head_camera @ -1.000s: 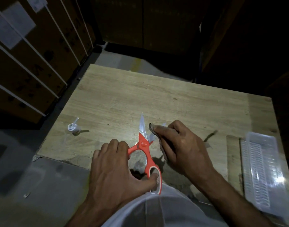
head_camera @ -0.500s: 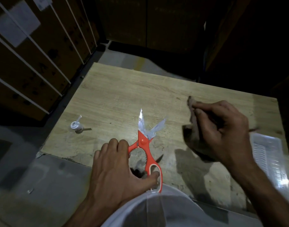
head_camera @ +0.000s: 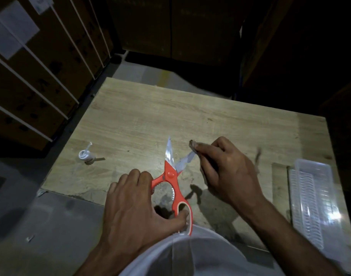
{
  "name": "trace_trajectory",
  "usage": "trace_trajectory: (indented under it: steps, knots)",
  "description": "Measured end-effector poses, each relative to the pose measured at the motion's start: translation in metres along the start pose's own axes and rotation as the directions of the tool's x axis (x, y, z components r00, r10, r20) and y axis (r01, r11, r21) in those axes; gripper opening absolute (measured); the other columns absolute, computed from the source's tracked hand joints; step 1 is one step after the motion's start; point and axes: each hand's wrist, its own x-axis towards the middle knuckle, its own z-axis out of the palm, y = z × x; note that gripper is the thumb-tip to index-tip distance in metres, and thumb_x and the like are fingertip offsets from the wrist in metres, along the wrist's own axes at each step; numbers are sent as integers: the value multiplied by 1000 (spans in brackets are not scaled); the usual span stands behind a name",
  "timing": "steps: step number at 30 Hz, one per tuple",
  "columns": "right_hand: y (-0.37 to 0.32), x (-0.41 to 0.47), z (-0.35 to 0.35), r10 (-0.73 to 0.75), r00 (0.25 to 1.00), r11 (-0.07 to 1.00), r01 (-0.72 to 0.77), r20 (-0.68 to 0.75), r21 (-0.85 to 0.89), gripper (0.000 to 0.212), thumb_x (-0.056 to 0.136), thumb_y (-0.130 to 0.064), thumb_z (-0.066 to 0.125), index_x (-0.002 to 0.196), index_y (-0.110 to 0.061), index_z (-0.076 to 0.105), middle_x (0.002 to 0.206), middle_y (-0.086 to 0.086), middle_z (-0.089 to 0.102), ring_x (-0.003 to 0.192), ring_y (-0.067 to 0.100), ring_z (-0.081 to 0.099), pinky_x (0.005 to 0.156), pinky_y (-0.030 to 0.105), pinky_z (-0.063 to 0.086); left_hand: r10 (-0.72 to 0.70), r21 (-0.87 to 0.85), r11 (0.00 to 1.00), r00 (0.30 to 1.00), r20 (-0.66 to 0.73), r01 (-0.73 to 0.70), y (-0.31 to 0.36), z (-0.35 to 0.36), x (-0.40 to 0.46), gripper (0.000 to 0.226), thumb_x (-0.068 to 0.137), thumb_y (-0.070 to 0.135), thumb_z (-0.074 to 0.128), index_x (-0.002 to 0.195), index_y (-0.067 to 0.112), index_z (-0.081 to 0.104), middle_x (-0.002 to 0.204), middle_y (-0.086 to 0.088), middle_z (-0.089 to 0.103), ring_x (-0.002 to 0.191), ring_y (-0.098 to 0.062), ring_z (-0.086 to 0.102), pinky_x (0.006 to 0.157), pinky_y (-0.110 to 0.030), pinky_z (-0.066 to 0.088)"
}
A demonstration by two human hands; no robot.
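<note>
Orange-handled scissors [head_camera: 171, 174] lie with their blades spread on the wooden table [head_camera: 150, 116], points aimed away from me. My left hand [head_camera: 134, 206] grips both handle loops, thumb through the near one. My right hand [head_camera: 224, 170] pinches a small dark cloth or pad [head_camera: 193, 145] between thumb and fingers, right at the tip of the scissors' right blade [head_camera: 187, 159]. Whether the cloth touches the blade I cannot tell.
A small white cap-like plastic piece [head_camera: 86, 154] stands at the table's left side. A clear ribbed plastic tray [head_camera: 318, 200] lies along the right edge. Strapped cardboard boxes [head_camera: 31, 76] stack up to the left. The table's near edge runs just under my left hand.
My right hand, which had lifted away to the right with the cloth, has come back down and left to the right blade's tip. The left hand and the scissors stayed put.
</note>
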Motion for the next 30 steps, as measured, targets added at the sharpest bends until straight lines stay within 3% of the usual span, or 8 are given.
trace_trajectory:
  steps: [4,6,9,13,16,22,25,30]
  knots:
    - [22,12,-5,76,997,994,-74,21,-84,21,97,-26,64,116,-23,74,92,-1,57,74,23,60,59,32,46,13,-38,999,1000,-12,-14,0,-2,-2,64,60,81,66,79,26,42,77,9,39,72,-19,42,68,-38,38]
    - [32,17,-16,144,987,990,-144,-69,7,19,97,-23,65,113,-22,75,93,-2,62,82,20,62,69,34,50,5,-24,1000,1000,-9,-5,-2,0,-2,64,60,83,66,81,26,43,77,8,40,71,-18,42,67,-36,38]
    - [24,18,-39,149,964,971,-101,-219,217,16,95,-12,69,108,-16,78,97,0,71,91,13,67,83,28,52,-12,-26,1000,1000,19,13,-5,3,-3,65,60,85,64,82,27,45,78,9,41,70,-17,43,67,-36,38]
    - [-28,-5,-19,39,998,932,-20,-46,362,22,95,-16,70,114,-23,78,96,-8,71,90,7,66,80,28,53,-5,-28,1000,1000,8,5,-1,2,-3,64,59,83,65,83,26,45,79,8,42,72,-20,45,69,-38,38]
    - [-44,-18,7,-2,995,960,-26,99,279,25,99,-30,65,123,-36,72,94,-11,63,83,4,62,67,31,54,-8,-12,1000,1000,9,8,1,1,-3,65,57,84,64,82,26,46,80,8,42,74,-22,45,72,-42,40]
    - [-27,-9,5,-5,998,1000,4,65,25,22,97,-31,68,118,-33,75,89,-9,60,75,11,63,55,24,39,13,27,1000,1000,1,-13,0,1,-6,67,57,86,63,80,25,47,78,7,43,74,-22,44,72,-40,37]
    - [-15,-2,-1,13,999,1000,-12,40,-29,22,97,-30,68,118,-31,75,90,-7,60,75,16,64,55,26,41,12,31,999,1000,-5,-12,-1,0,-8,68,56,86,63,79,25,47,78,6,43,73,-22,44,71,-39,37]
    - [21,5,-5,97,992,988,-86,84,-130,21,101,-30,59,114,-25,75,90,-7,52,72,17,55,57,24,31,15,-42,999,1000,-20,-16,1,-4,-11,62,61,81,65,81,26,44,78,8,41,73,-20,44,70,-40,40]
